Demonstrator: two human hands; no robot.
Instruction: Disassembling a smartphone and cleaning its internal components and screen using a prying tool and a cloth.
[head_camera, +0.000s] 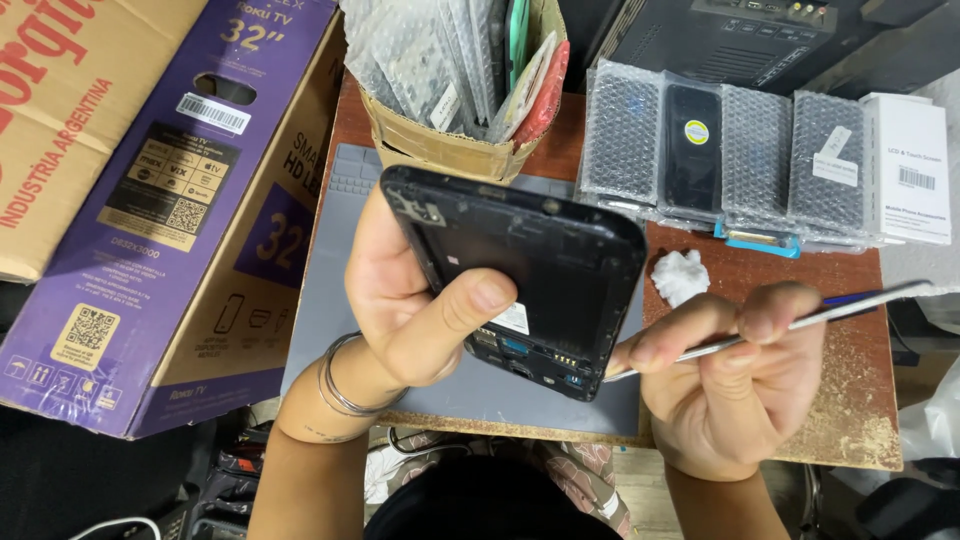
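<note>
Two hands are in view from the head camera, both raised above the tabletop (860, 400). My left hand (400, 300) holds an opened black phone (530, 270) with its back cover off; the palm supports the left edge and the thumb presses across the exposed inner face, so the grip is closed firmly around the phone body. The phone sits tilted, its lower end with the connectors and small blue parts pointing toward my right hand (730, 380). My right hand is closed around a thin metal pry tool (800, 322), pinched between thumb and fingers, with the shaft running up and to the right. The tool tip touches the lower right edge of the phone. Below the phone lies a grey work mat (480, 395) on the brown tabletop. A wad of white tissue (680, 275) lies on the tabletop just right of the phone. Behind it stands a row of bubble-wrapped parts (760, 155), and beside them a white box (908, 165). A cardboard tub (450, 145) filled with bagged parts stands at the back edge of the mat. A large purple carton (170, 220) leans at the left. Thin bracelets (340, 385) circle my left wrist.
</note>
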